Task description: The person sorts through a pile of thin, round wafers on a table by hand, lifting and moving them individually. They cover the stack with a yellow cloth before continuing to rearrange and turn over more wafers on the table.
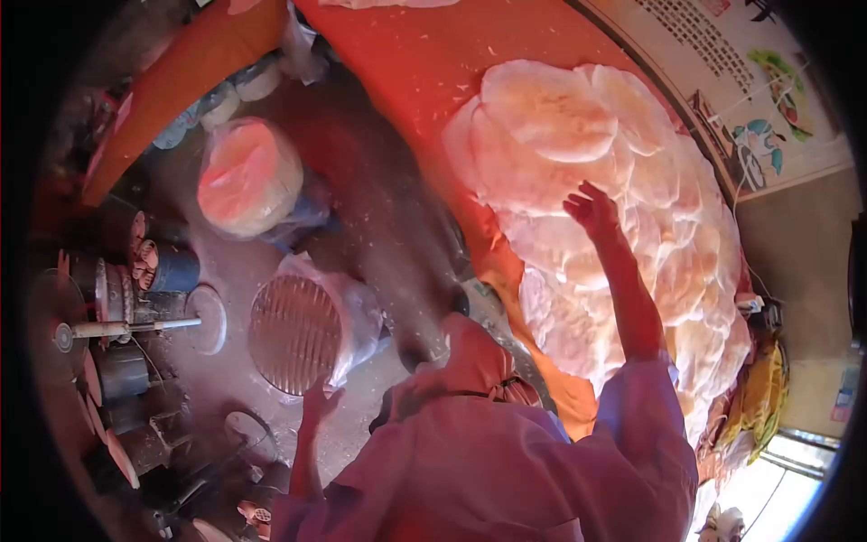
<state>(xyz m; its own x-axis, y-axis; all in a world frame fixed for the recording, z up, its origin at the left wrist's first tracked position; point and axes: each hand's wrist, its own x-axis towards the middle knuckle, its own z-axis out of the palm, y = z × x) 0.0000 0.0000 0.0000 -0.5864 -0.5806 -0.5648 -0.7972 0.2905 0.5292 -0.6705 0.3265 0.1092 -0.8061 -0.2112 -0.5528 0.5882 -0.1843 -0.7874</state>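
Observation:
My right hand [593, 210] reaches over a big heap of pale round flatbreads [551, 108], fingers apart and nothing in them. The heap lies on an orange cloth [406, 54]. On the other side, my left hand [319, 405] is open just below the edge of a round ribbed lid or rack [296, 334]. Clear plastic [359, 316] wraps the side of the container under that ribbed top. Farther off, a plastic-wrapped round bundle [250, 178] with a pale top stands on the floor.
Round weights or discs [209, 318] and a metal bar [126, 329] are at the far left, among dark cylindrical vessels. A second orange-covered surface [190, 90] runs along the upper left. A printed wall panel [722, 54] borders the heap, with a yellow bag [760, 397] lower right.

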